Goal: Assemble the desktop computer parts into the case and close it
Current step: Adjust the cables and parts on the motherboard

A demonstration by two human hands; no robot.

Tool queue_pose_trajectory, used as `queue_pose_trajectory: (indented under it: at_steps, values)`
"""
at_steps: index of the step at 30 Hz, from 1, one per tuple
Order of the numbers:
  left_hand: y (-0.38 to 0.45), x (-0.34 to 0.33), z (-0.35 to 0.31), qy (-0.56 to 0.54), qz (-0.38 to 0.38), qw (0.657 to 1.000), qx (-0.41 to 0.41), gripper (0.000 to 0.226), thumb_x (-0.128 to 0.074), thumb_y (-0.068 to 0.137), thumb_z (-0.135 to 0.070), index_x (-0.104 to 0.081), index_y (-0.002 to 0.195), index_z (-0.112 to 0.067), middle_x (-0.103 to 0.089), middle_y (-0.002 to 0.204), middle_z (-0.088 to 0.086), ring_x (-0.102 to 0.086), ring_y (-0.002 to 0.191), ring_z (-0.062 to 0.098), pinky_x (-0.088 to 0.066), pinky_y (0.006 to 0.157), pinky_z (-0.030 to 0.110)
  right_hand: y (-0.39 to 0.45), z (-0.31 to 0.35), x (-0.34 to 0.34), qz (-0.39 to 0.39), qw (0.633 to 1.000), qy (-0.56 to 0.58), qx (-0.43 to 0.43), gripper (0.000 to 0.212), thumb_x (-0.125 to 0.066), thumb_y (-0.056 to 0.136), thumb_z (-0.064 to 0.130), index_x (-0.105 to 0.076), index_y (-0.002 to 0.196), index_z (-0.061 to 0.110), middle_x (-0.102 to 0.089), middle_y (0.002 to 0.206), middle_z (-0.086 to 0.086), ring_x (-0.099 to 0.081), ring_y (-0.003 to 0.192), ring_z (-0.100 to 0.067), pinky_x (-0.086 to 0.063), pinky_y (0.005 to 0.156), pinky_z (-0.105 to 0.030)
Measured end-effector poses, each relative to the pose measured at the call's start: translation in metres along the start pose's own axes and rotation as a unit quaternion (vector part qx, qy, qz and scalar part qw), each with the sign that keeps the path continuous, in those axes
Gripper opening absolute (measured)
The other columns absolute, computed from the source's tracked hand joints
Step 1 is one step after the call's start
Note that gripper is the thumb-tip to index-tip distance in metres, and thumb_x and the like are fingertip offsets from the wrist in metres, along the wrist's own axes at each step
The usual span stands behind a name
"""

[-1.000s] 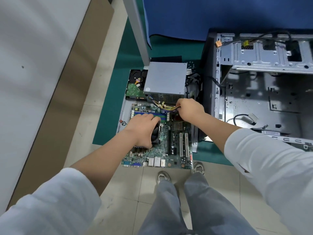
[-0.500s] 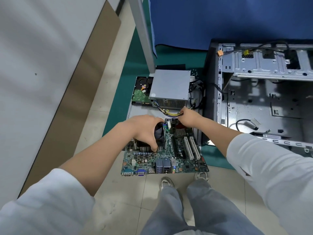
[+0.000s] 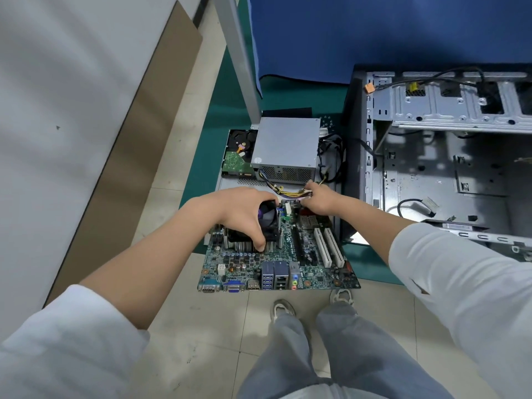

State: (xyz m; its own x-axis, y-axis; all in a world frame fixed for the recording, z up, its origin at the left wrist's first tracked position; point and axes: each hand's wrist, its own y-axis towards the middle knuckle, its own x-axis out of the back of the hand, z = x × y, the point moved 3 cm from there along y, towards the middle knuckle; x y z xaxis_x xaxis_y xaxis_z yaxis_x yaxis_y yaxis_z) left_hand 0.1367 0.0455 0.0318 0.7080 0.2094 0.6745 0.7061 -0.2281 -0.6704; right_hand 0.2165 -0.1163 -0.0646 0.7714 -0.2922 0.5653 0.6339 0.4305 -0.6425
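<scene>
We are holding the motherboard (image 3: 276,263) over the floor, beside the open case (image 3: 449,156)

Our left hand (image 3: 240,211) is gripping the cooler fan (image 3: 267,218), fingers curled around it; our right hand (image 3: 322,197) is pinching the yellow-black cable bundle (image 3: 288,192) running from the power supply (image 3: 286,145), which is lying next to the hard drive (image 3: 237,156)

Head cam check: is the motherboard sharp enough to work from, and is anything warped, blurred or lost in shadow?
Head view: the motherboard is sharp and evenly lit, its ports readable; the left hand on the cooler fan and the right hand at the yellow cable bundle show no smear. Wide-angle bending curves the edges; the sleeves look soft. The case interior has shadowed patches.
</scene>
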Motion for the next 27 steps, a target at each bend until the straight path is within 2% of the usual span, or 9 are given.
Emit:
queue_pose_trajectory:
  at_steps: [2, 4, 7, 10, 12, 18, 23, 25, 27]
  values:
    - [-0.001, 0.001, -0.003, -0.018, 0.007, 1.0, -0.003, 0.102, -0.085, 0.046, -0.051, -0.039, 0.136, -0.032, -0.05, 0.112, -0.013, -0.051, 0.098, 0.015, -0.046, 0.087, 0.03, 0.001, 0.001, 0.002, -0.003, 1.0, 0.022, -0.004, 0.054, -0.045, 0.097, 0.017, -0.025, 0.147, 0.007, -0.04, 0.14, -0.022, -0.046, 0.086, -0.021, -0.037, 0.06, -0.026]
    - [-0.003, 0.004, -0.004, -0.043, 0.008, 0.999, -0.008, 0.099, -0.086, 0.048, -0.048, -0.04, 0.135, -0.033, -0.05, 0.112, -0.017, -0.051, 0.099, 0.012, -0.044, 0.084, 0.024, 0.001, 0.0, 0.005, -0.013, 0.999, 0.034, -0.012, 0.051, -0.043, 0.097, 0.011, -0.027, 0.146, 0.006, -0.049, 0.129, -0.02, -0.039, 0.072, -0.017, -0.029, 0.051, -0.023]
    - [-0.008, 0.009, -0.005, -0.06, 0.004, 0.998, -0.018, 0.094, -0.088, 0.051, -0.045, -0.042, 0.131, -0.034, -0.048, 0.104, -0.024, -0.05, 0.093, 0.009, -0.036, 0.071, 0.012, -0.002, 0.0, 0.006, -0.001, 1.0, -0.011, -0.011, 0.041, -0.04, 0.099, 0.016, -0.039, 0.138, 0.004, -0.057, 0.102, -0.015, -0.047, 0.076, -0.023, -0.036, 0.064, -0.028]
    - [-0.014, 0.012, -0.008, -0.042, 0.0, 0.999, -0.023, 0.098, -0.088, 0.053, -0.043, -0.038, 0.137, -0.033, -0.045, 0.112, -0.019, -0.047, 0.098, 0.009, -0.035, 0.077, 0.016, -0.006, 0.004, 0.01, -0.01, 0.997, -0.079, 0.005, 0.035, -0.038, 0.1, 0.019, -0.053, 0.126, 0.003, -0.06, 0.116, -0.017, -0.054, 0.101, -0.032, -0.039, 0.091, -0.035]
    - [-0.018, 0.015, -0.012, -0.029, -0.004, 0.999, -0.033, 0.098, -0.088, 0.053, -0.042, -0.038, 0.137, -0.032, -0.046, 0.115, -0.016, -0.047, 0.099, 0.01, -0.035, 0.082, 0.021, -0.009, 0.007, 0.015, -0.03, 0.993, -0.11, 0.021, 0.035, -0.037, 0.1, 0.018, -0.06, 0.121, 0.001, -0.063, 0.116, -0.017, -0.056, 0.104, -0.033, -0.033, 0.102, -0.039]
    - [-0.042, 0.035, -0.021, 0.033, -0.05, 0.997, -0.059, 0.101, -0.086, 0.052, -0.047, -0.036, 0.138, -0.03, -0.053, 0.124, -0.008, -0.05, 0.101, 0.013, -0.041, 0.084, 0.024, -0.031, 0.02, 0.039, -0.103, 0.984, -0.121, 0.085, 0.031, -0.037, 0.1, 0.018, -0.06, 0.117, 0.007, -0.065, 0.111, -0.012, -0.056, 0.102, -0.03, -0.031, 0.102, -0.037]
    - [-0.062, 0.065, -0.037, 0.068, -0.096, 0.99, -0.079, 0.103, -0.083, 0.053, -0.051, -0.034, 0.141, -0.031, -0.052, 0.128, -0.009, -0.051, 0.112, 0.017, -0.045, 0.089, 0.03, -0.061, 0.028, 0.073, -0.153, 0.975, -0.097, 0.126, 0.035, -0.038, 0.101, 0.023, -0.054, 0.129, 0.01, -0.058, 0.127, -0.013, -0.049, 0.117, -0.032, -0.036, 0.104, -0.041]
    - [-0.066, 0.076, -0.049, 0.071, -0.106, 0.988, -0.092, 0.103, -0.083, 0.053, -0.051, -0.033, 0.141, -0.033, -0.051, 0.13, -0.01, -0.05, 0.114, 0.015, -0.046, 0.093, 0.031, -0.075, 0.025, 0.091, -0.169, 0.972, -0.093, 0.135, 0.034, -0.039, 0.101, 0.025, -0.054, 0.129, 0.012, -0.06, 0.124, -0.01, -0.053, 0.112, -0.029, -0.042, 0.098, -0.04]
    - [-0.065, 0.085, -0.067, 0.081, -0.114, 0.985, -0.105, 0.103, -0.082, 0.053, -0.053, -0.032, 0.141, -0.035, -0.051, 0.126, -0.012, -0.051, 0.11, 0.015, -0.047, 0.091, 0.033, -0.086, 0.014, 0.109, -0.173, 0.972, -0.083, 0.134, 0.032, -0.041, 0.101, 0.027, -0.055, 0.126, 0.014, -0.063, 0.115, -0.007, -0.058, 0.094, -0.021, -0.047, 0.079, -0.033]
